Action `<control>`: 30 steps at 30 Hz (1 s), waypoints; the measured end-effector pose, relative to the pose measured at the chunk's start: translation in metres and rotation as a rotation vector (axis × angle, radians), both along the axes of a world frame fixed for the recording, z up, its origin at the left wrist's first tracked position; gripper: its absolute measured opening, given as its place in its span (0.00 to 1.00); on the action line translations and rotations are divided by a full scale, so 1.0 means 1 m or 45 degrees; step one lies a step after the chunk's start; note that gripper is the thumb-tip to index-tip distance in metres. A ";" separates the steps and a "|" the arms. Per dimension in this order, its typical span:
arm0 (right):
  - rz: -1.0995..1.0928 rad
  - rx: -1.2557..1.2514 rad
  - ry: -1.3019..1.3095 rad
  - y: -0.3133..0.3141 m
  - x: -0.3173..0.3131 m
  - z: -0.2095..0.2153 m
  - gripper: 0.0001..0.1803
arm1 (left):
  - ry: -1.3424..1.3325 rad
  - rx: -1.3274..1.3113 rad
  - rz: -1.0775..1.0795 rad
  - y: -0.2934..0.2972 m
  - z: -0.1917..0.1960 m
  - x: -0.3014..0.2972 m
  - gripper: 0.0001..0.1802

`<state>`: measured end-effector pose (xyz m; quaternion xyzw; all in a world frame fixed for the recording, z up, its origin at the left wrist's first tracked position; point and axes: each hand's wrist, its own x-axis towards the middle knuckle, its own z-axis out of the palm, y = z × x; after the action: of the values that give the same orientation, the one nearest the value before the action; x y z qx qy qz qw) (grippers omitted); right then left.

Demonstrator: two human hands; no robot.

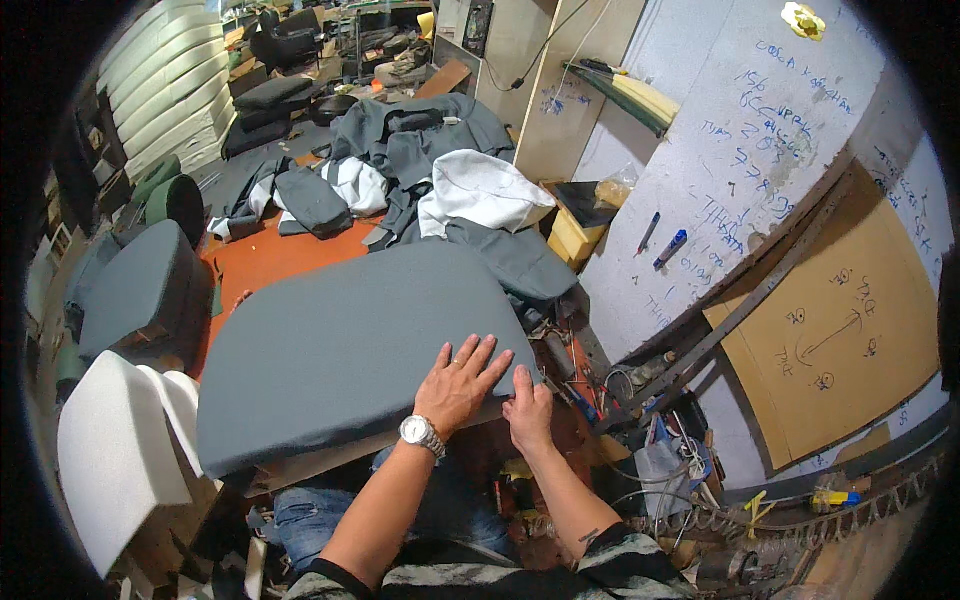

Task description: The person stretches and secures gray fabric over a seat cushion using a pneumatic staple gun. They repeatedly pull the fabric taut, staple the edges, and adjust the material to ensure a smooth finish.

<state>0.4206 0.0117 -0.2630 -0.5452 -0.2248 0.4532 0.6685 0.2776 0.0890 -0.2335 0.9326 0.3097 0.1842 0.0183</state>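
Grey cushion lies flat, long axis near-left to far-right. Left hand open, palm flat on its near-right corner. Right hand just right, fingers curled pinching the edge.

An upholstery workshop: grey seat cushions, heaped fabric covers, stacked foam slabs and scattered tools.

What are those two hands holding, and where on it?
The grey upholstered cushion. The left hand lies flat on its top near the front right corner; the right hand pinches the fabric at that corner's edge.
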 end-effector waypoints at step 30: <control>0.227 -1.301 -1.276 -0.171 0.044 -0.251 0.37 | 0.121 0.238 0.251 0.009 -0.035 0.050 0.29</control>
<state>0.4646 -0.1592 -0.5140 -0.9117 -0.3080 0.2500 0.1069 0.3277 0.0977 -0.2683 0.9030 0.3818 0.1689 -0.1013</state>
